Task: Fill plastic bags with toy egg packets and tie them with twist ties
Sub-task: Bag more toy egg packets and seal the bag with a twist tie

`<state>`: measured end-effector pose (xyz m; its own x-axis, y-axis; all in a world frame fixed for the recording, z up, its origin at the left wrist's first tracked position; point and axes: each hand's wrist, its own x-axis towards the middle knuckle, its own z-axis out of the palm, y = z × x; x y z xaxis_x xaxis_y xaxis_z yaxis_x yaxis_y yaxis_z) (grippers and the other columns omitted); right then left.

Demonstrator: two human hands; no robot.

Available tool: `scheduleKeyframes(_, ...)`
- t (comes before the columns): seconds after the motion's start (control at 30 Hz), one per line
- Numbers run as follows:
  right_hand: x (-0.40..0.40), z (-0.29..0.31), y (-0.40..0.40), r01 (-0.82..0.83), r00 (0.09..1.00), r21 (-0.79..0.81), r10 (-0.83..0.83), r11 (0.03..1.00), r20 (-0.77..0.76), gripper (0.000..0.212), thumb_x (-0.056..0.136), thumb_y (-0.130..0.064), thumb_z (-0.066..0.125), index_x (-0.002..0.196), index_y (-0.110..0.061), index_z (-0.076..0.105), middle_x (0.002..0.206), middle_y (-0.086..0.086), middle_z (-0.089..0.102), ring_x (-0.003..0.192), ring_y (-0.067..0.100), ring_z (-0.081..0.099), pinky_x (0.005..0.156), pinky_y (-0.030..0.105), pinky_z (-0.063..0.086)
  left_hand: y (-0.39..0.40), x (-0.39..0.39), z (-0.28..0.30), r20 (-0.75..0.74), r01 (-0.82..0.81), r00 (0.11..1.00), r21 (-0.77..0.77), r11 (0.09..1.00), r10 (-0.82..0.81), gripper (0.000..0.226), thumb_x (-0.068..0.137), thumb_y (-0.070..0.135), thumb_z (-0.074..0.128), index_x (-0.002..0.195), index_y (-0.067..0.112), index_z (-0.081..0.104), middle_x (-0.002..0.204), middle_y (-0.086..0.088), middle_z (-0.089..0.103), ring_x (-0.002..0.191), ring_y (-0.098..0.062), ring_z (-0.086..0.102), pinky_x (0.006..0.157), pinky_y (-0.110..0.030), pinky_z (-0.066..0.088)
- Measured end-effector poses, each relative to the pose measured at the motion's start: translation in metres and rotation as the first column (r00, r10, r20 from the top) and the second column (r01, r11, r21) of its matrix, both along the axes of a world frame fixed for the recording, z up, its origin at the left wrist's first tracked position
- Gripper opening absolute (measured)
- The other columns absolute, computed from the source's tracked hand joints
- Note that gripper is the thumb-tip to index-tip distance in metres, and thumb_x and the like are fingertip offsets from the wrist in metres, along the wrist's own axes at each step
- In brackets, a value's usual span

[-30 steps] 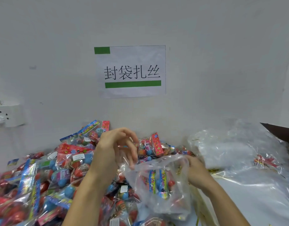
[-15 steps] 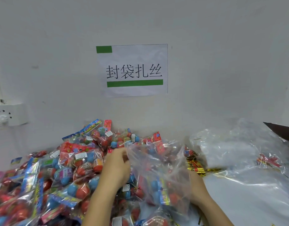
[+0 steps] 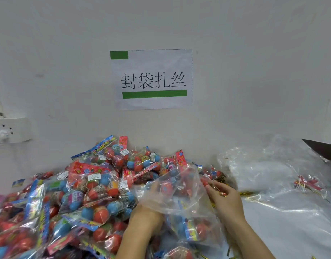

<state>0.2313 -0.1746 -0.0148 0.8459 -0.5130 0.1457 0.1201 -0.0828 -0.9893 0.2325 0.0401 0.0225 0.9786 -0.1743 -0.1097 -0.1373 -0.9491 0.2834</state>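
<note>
A clear plastic bag (image 3: 181, 200) lies between my hands in front of a big heap of toy egg packets (image 3: 90, 186). The bag holds a packet of red and blue eggs (image 3: 190, 228). My left hand (image 3: 145, 215) is at the bag's left side. Its fingers lie under the film and show only as a blur through it. My right hand (image 3: 225, 200) has its fingers curled at the bag's right edge and pinches the film. Gold twist ties (image 3: 251, 195) lie on the table just right of that hand.
A pile of empty clear bags (image 3: 269, 171) fills the right side of the white table (image 3: 295, 234). A red-and-gold bundle (image 3: 308, 184) lies under the film there. The wall with a paper sign (image 3: 151, 79) is close behind, and a socket (image 3: 9, 130) is at far left.
My left hand has dropped from above the bag's mouth to its left side, and the film now lies over its fingers. My right hand has come up beside the bag's right edge.
</note>
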Motion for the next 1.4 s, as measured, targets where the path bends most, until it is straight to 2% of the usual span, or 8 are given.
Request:
scheduleKeyframes(0.23, 0.006, 0.006, -0.006, -0.179, 0.983, 0.465, 0.137, 0.867, 0.122, 0.021, 0.093, -0.008, 0.067, 0.112, 0.001, 0.071, 0.107, 0.02, 0.075, 0.109, 0.038, 0.069, 0.105, 0.055, 0.048, 0.0, -0.004, -0.002, 0.293, -0.116, 0.938, -0.241, 0.963, 0.186, 0.038, 0.098, 0.01, 0.045, 0.133, 0.023, 0.05, 0.131, -0.001, 0.056, 0.111, -0.026, 0.061, 0.079, -0.034, 0.044)
scheduleKeyframes(0.37, 0.008, 0.009, -0.008, -0.196, 0.978, 0.512, 0.132, 0.837, 0.159, 0.022, 0.093, -0.015, 0.068, 0.109, -0.001, 0.074, 0.106, 0.017, 0.076, 0.102, 0.034, 0.072, 0.102, 0.052, 0.05, -0.004, -0.006, 0.001, 0.345, -0.152, 0.9, -0.325, 0.933, 0.267, 0.033, 0.099, 0.009, 0.044, 0.126, 0.024, 0.054, 0.124, -0.002, 0.06, 0.105, -0.027, 0.062, 0.078, -0.035, 0.045)
scheduleKeyframes(0.57, 0.009, 0.024, -0.008, -0.207, 0.96, 0.543, 0.063, 0.813, 0.272, 0.024, 0.096, -0.006, 0.062, 0.119, -0.011, 0.066, 0.094, 0.007, 0.078, 0.074, 0.017, 0.075, 0.065, 0.026, 0.06, -0.005, -0.007, 0.005, 0.375, -0.174, 0.875, -0.346, 0.922, 0.306, 0.032, 0.1, 0.006, 0.04, 0.127, 0.02, 0.051, 0.117, -0.003, 0.062, 0.099, -0.026, 0.064, 0.075, -0.035, 0.046)
scheduleKeyframes(0.77, -0.001, 0.044, -0.005, -0.195, 0.958, 0.491, 0.059, 0.849, 0.28, 0.017, 0.101, -0.014, 0.056, 0.111, -0.008, 0.069, 0.086, 0.005, 0.078, 0.071, 0.012, 0.074, 0.06, 0.019, 0.057, -0.001, -0.003, 0.01, 0.438, -0.001, 0.858, -0.523, 0.852, 0.269, 0.027, 0.096, -0.004, 0.045, 0.095, 0.019, 0.06, 0.108, 0.004, 0.054, 0.081, -0.014, 0.059, 0.07, -0.037, 0.053)
scheduleKeyframes(0.93, -0.006, 0.06, 0.001, -0.047, 0.964, 0.353, -0.05, 0.934, 0.26, 0.022, 0.101, -0.027, 0.06, 0.111, -0.012, 0.071, 0.083, 0.007, 0.076, 0.076, 0.015, 0.068, 0.069, 0.032, 0.059, 0.003, 0.004, 0.022, 0.304, 0.035, 0.887, -0.793, 0.609, 0.346, 0.04, 0.094, -0.005, 0.058, 0.126, 0.018, 0.062, 0.125, -0.001, 0.056, 0.098, -0.019, 0.065, 0.083, -0.035, 0.059)
scheduleKeyframes(1.1, -0.012, 0.078, 0.005, -0.055, 0.951, 0.356, -0.059, 0.933, 0.302, 0.024, 0.102, -0.029, 0.057, 0.118, -0.014, 0.066, 0.099, 0.013, 0.076, 0.078, 0.023, 0.069, 0.063, 0.027, 0.051, 0.007, 0.003, 0.044, 0.221, 0.073, 0.873, -0.941, 0.331, 0.434, 0.039, 0.094, 0.006, 0.066, 0.13, 0.021, 0.059, 0.12, 0.002, 0.062, 0.057, -0.009, 0.065, 0.054, -0.028, 0.054)
scheduleKeyframes(1.2, -0.016, 0.089, 0.006, -0.06, 0.943, 0.334, -0.057, 0.941, 0.329, 0.017, 0.101, -0.031, 0.057, 0.111, -0.02, 0.064, 0.1, 0.006, 0.077, 0.084, 0.017, 0.076, 0.066, 0.028, 0.055, 0.01, -0.005, 0.059, 0.216, 0.122, 0.851, -0.968, 0.22, 0.479, 0.028, 0.094, 0.016, 0.067, 0.117, 0.031, 0.06, 0.119, 0.006, 0.064, 0.09, -0.006, 0.063, 0.086, -0.039, 0.058)
scheduleKeyframes(1.4, -0.025, 0.11, 0.006, -0.045, 0.898, 0.291, -0.089, 0.956, 0.431, 0.012, 0.099, -0.03, 0.058, 0.104, -0.021, 0.065, 0.108, 0.006, 0.073, 0.094, 0.014, 0.074, 0.068, 0.021, 0.056, 0.018, -0.016, 0.087, 0.092, 0.162, 0.903, -0.978, -0.132, 0.42, 0.032, 0.096, 0.015, 0.062, 0.128, 0.016, 0.062, 0.117, -0.002, 0.07, 0.104, -0.02, 0.067, 0.078, -0.033, 0.056)
